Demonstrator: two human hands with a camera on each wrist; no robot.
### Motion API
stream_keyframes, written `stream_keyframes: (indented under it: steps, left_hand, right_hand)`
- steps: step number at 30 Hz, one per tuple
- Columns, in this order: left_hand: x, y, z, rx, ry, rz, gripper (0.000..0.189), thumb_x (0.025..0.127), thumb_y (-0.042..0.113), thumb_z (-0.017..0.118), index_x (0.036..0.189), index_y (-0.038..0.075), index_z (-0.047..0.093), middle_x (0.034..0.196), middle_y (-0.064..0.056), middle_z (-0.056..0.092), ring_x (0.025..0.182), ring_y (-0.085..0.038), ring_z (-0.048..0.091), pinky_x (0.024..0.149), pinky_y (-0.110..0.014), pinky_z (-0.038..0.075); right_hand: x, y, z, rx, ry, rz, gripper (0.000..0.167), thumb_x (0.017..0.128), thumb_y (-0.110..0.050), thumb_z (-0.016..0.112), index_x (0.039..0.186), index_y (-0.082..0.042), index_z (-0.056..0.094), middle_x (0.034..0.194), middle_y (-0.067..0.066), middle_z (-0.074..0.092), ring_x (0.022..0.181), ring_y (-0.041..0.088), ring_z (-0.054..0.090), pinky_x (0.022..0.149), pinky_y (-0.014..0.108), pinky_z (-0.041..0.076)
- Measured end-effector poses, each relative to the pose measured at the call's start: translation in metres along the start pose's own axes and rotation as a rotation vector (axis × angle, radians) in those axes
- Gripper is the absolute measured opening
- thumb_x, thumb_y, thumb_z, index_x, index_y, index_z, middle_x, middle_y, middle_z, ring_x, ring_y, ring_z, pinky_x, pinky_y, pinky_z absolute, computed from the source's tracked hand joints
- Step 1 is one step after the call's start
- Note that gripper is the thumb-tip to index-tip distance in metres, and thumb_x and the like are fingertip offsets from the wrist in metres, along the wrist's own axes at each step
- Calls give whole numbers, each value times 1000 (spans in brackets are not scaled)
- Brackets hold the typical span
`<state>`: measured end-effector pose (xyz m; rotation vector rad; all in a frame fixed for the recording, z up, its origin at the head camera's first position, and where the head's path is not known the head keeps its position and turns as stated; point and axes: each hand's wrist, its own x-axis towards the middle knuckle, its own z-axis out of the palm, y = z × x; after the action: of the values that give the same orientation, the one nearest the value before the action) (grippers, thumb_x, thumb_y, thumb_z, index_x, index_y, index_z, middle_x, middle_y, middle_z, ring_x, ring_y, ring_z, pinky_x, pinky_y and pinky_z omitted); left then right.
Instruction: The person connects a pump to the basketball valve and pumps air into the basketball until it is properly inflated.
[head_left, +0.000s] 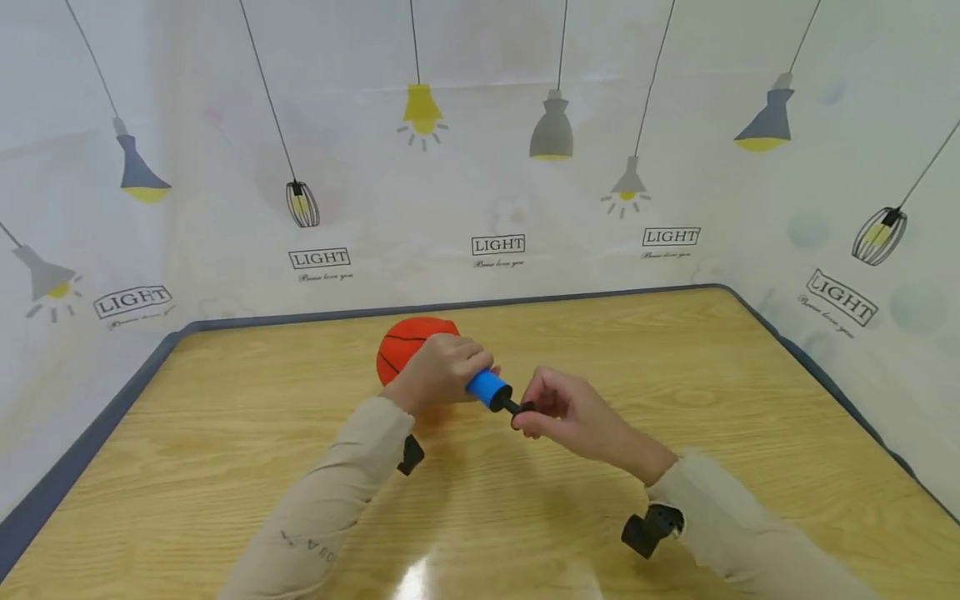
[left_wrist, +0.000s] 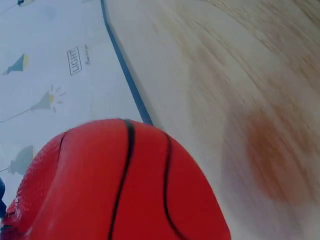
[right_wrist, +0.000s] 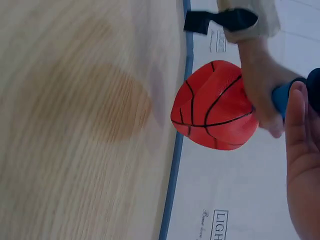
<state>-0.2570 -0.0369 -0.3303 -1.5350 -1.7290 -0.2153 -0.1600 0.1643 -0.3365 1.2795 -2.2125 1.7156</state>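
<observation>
A red toy basketball (head_left: 408, 346) with black lines hangs at the far end of a blue hand pump (head_left: 489, 389). Its skin looks dented and soft in the right wrist view, where the ball (right_wrist: 215, 110) shows whole apart from the side by the hand. My left hand (head_left: 442, 367) grips the pump's barrel and hides where pump and ball meet. The black handle (head_left: 525, 410) at the near end is pinched between thumb and fingers of my right hand (head_left: 570, 412), with a short length of black rod showing. Red ball skin (left_wrist: 125, 185) fills the lower left wrist view.
Beneath the hands lies a wood-grain table (head_left: 262, 467) with a dark blue border. Pale walls (head_left: 495, 192) printed with lamps and the word LIGHT rise behind and at both sides. Black wrist mounts (head_left: 651, 529) sit at the sleeves.
</observation>
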Motion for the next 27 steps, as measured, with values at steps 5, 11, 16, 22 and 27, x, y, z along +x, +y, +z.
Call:
stream_keyframes:
  steps: [5,11,16,22,27]
  left_hand:
    - [-12,-8,-7,-8,23,-64,17,77,16,62,66,7,53,56,0,55,48,-12,54,47,-23,46]
    - [-12,-6,-5,13,-7,-65,19,68,14,71,66,7,53,57,0,57,48,-11,54,47,-22,45]
    - [1,4,1,5,-4,-51,18,69,14,71,67,7,54,57,1,56,47,-10,53,47,-21,45]
    - [-1,3,6,-38,18,-25,18,72,15,67,66,9,52,54,2,52,45,-8,50,45,-19,41]
    - [-4,-6,1,-29,24,-60,17,70,14,68,65,8,53,55,2,54,47,-10,53,46,-21,43]
  right_hand:
    - [-20,-21,1,113,22,32,10,83,-1,57,82,-1,48,71,12,56,56,16,54,47,27,47]
    - [-23,-23,-8,37,0,-44,8,82,-5,58,83,-5,50,72,8,56,57,16,54,48,26,48]
    - [0,-1,-9,-102,13,-97,10,80,-1,59,83,-3,50,70,8,56,54,15,54,49,26,48]
    - [-3,-8,-2,-183,54,-20,13,78,-2,63,82,-4,51,71,5,59,56,8,56,49,25,48]
    - [-30,-32,-5,-86,59,-28,13,78,1,62,82,-5,51,72,6,57,56,11,56,47,25,48]
